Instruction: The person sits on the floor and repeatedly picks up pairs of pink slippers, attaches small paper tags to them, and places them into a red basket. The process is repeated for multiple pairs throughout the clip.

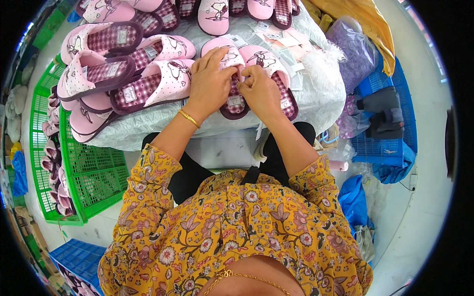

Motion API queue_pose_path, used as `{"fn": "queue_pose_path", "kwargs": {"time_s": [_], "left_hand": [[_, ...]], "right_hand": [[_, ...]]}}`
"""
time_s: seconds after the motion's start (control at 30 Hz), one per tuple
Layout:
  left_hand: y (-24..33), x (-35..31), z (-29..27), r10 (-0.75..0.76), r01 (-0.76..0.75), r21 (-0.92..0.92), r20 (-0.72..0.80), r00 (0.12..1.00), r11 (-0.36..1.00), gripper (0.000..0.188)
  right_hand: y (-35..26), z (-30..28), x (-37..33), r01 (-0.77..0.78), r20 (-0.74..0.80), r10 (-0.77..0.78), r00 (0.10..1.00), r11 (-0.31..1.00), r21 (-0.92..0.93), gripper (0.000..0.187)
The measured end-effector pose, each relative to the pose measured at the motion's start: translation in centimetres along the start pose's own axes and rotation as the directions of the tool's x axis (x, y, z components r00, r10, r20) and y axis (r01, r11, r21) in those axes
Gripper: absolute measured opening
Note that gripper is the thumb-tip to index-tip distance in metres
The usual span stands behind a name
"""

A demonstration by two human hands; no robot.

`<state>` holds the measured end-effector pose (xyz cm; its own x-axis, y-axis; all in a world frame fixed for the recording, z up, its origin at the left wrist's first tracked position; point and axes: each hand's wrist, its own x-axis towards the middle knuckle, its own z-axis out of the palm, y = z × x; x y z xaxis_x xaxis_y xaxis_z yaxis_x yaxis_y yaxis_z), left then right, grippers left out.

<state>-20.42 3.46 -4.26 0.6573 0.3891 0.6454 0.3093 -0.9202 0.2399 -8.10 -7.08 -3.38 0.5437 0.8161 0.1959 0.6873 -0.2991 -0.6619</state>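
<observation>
Slipper [234, 96] seems under adjustment, next needing steadiness: your left hand [208, 83] curls over, right hand [261, 93] looks narrow, grips unclear.

I have a pair of closed-toe house slippers before me, side by side on a whitish sheet [321, 103], soles down, toes pointing away and heels nearest. The left slipper [234, 92] has a pink upper with a dark line print, which I see only partly, and a plum-and-white checked insole with dark maroon edging. The right slipper [276, 66] matches it, its cartoon-dog print showing on the upper; it slants, heel out to the right. I see a pale label on each insole near the heel.
</observation>
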Motion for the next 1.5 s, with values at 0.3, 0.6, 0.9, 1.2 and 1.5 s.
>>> {"fn": "queue_pose_path", "kwargs": {"time_s": [0.3,0.6,0.9,1.2,1.5], "left_hand": [[-0.5,-0.3,1.0,-0.119,0.139,-0.149,0.137,0.983,0.979,0.037],[-0.9,-0.4,1.4,-0.11,0.132,-0.164,0.137,0.984,0.978,0.034],[-0.9,-0.3,1.3,-0.121,0.147,-0.162,0.164,0.979,0.976,0.034],[-1.0,-0.2,1.4,-0.107,0.133,-0.117,0.204,0.973,0.984,0.035],[-1.7,1.4,1.7,-0.04,0.056,-0.056,0.246,0.968,0.997,0.02]], "right_hand": [[0.5,0.9,0.4,0.029,-0.047,-0.033,0.998,0.995,-0.093,0.023],[0.1,0.9,0.9,0.019,-0.02,-0.022,1.0,0.992,-0.129,0.025],[0.5,1.0,0.9,0.006,-0.017,-0.008,1.0,0.995,-0.098,0.023],[-0.2,1.3,1.0,0.035,-0.041,-0.047,0.998,0.968,-0.249,0.023],[-0.4,1.5,0.9,0.083,-0.047,-0.096,0.994,0.971,-0.226,0.021]]}}
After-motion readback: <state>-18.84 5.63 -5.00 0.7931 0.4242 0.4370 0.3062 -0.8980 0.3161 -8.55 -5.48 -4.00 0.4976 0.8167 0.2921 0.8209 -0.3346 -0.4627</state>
